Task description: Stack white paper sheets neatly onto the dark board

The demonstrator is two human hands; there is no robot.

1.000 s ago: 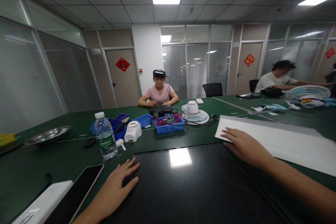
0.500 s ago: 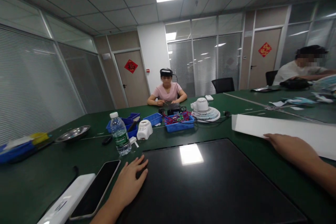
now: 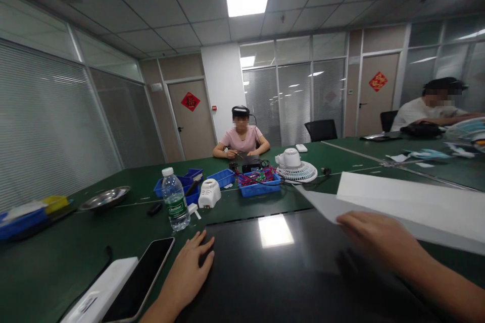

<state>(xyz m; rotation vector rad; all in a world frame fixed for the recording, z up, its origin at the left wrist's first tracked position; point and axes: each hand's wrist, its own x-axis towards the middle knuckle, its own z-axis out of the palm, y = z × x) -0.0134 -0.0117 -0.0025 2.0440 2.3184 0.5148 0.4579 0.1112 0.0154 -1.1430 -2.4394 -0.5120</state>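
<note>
Right fingers [image 3: 349,219] on one sheet [image 3: 322,203]

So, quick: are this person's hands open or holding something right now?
Left hand: open, at the left edge of the black panel.
Right hand: closed on a thin grey sheet.

A green label [image 3: 177,207] on the clear plastic bottle [image 3: 174,189], in from the green tabletop's [image 3: 144,219] left edge, reads "C'estbon"; beyond the far edge, two red diamond-shaped door signs [image 3: 190,102] carry blurred characters.
</note>
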